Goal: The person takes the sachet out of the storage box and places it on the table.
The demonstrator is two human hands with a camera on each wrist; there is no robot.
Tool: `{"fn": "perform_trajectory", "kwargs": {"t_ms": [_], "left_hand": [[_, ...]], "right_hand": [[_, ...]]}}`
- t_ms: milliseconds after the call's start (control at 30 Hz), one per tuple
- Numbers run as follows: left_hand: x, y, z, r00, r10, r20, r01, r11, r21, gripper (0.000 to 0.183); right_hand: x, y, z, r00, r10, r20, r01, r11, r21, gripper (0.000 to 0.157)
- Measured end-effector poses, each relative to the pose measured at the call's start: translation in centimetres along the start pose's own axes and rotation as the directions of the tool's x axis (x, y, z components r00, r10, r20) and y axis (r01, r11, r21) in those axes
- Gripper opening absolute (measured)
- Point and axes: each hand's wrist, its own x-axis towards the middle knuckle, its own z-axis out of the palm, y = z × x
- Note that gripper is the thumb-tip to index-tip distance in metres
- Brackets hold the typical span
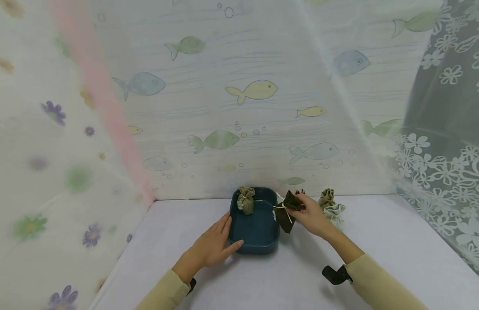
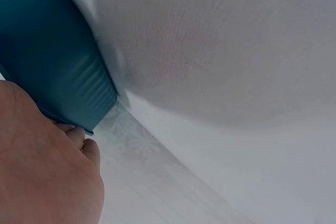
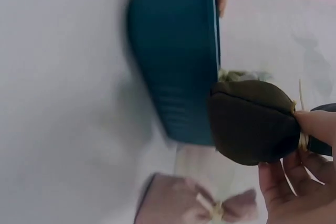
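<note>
My right hand (image 1: 309,216) pinches the tied neck of a dark brown drawstring pouch (image 1: 285,218), just at the right rim of a dark blue plastic bin (image 1: 256,234). In the right wrist view the full, rounded body of the pouch (image 3: 254,124) overlaps the bin's edge, with thumb and fingertips at its cord. Along the bin's left side lies my left hand (image 1: 212,244), its fingers straight and its thumb at the front corner. Inside the bin, at the back left, a tan tied pouch (image 1: 246,204) stands upright.
To the right of the bin stand a brown-tan pouch (image 1: 326,197) and a pale one (image 1: 335,212), partly behind my right forearm. A mauve pouch (image 3: 173,200) shows low in the right wrist view. A fish-print curtain (image 1: 224,107) hangs at the back edge of the white table (image 1: 177,219).
</note>
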Motion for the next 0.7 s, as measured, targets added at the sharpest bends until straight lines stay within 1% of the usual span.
{"fn": "perform_trajectory", "kwargs": {"t_ms": [100,167,367,467,567,700], "left_hand": [[0.1,-0.1,0.1,1.000,0.001,0.000,-0.001,1.000,-0.001,0.099],[0.1,-0.1,0.1,1.000,0.006,-0.013,-0.006,1.000,-0.008,0.098],[0.1,0.0,0.0,1.000,0.004,-0.007,-0.004,1.000,-0.010,0.098],[0.0,0.1,-0.1,1.000,0.007,-0.006,-0.007,1.000,-0.018,0.098],[-0.1,0.1,0.0,1.000,0.002,0.002,-0.002,1.000,-0.007,0.099],[-0.1,0.2,-0.2,1.000,-0.006,0.014,0.006,1.000,0.007,0.101]], "right_hand": [[-0.7,0.5,-0.8,0.999,0.028,0.019,-0.028,1.000,0.007,0.038],[-1.0,0.9,-1.1,0.999,0.026,0.023,-0.026,1.000,-0.014,0.036],[-1.8,2.4,-1.5,0.999,-0.024,0.037,0.028,0.995,-0.099,0.036],[-2.2,3.2,-1.4,0.999,-0.025,0.044,0.031,0.991,-0.128,0.040],[-2.6,3.7,-1.2,0.999,-0.002,0.047,0.009,0.988,-0.155,0.050],[-2.8,4.6,-0.9,0.999,0.013,0.030,-0.007,0.985,-0.174,0.058]]}}
